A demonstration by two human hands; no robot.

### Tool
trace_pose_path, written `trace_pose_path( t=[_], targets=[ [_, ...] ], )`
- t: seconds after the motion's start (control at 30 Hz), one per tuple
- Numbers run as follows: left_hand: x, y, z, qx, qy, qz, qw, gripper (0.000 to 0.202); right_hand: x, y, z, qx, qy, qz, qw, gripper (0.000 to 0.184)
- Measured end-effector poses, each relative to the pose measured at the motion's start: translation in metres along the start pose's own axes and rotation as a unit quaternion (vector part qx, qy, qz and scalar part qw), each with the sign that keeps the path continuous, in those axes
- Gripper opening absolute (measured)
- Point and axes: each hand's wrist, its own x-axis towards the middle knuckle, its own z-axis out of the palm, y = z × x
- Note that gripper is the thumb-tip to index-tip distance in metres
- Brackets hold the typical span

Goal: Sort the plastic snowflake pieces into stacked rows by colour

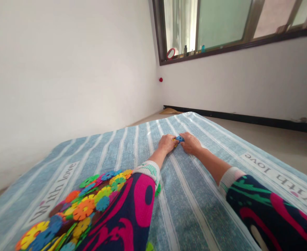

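Both arms reach out over the far part of a cloth-covered table. My right hand [190,143] pinches a blue notched plastic disc [179,138] between its fingertips. Close against it, my left hand [167,143] is closed on a yellow notched disc [175,141], of which only a small edge shows. The two discs meet between the hands; whether they are slotted together I cannot tell. A heap of many-coloured notched discs [84,209] lies at the near left, partly hidden by my left sleeve.
The tablecloth [124,150] is blue with white stripes and printed words. White walls [72,69] stand behind and to the left. On the window ledge are a small red-rimmed mirror [170,53] and small bottles [185,51]. Beyond the table's far corner, something brown [169,111] lies on the floor.
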Motion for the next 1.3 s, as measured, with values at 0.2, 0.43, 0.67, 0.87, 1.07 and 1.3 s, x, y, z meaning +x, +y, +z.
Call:
trace_pose_path(
  t=[0.2, 0.43, 0.67, 0.87, 1.07, 1.3],
  targets=[
    [-0.003, 0.0, 0.004, -0.001, 0.008, 0.029, 1.0, 0.025, 0.008, 0.012, 0.011, -0.013, -0.013, -0.012, 1.0, 0.025],
    [-0.004, 0.001, 0.004, -0.002, 0.013, 0.033, 0.999, 0.026, 0.024, 0.02, 0.007, -0.011, -0.029, -0.035, 0.999, 0.026],
    [-0.003, 0.001, 0.005, -0.012, 0.014, 0.033, 0.999, 0.023, 0.03, 0.016, 0.006, -0.029, -0.032, -0.045, 0.998, 0.027],
    [-0.004, -0.001, 0.004, -0.008, 0.011, 0.031, 0.999, 0.025, 0.034, 0.01, 0.0, -0.034, -0.049, -0.075, 0.995, 0.024],
    [-0.005, -0.003, 0.001, 0.014, 0.005, 0.038, 0.999, 0.024, 0.035, 0.008, 0.0, -0.022, -0.052, -0.089, 0.994, 0.023],
    [-0.011, -0.017, -0.008, 0.037, 0.0, 0.044, 0.998, 0.023, 0.037, -0.005, 0.009, 0.001, -0.049, -0.09, 0.995, 0.025]
  ],
)
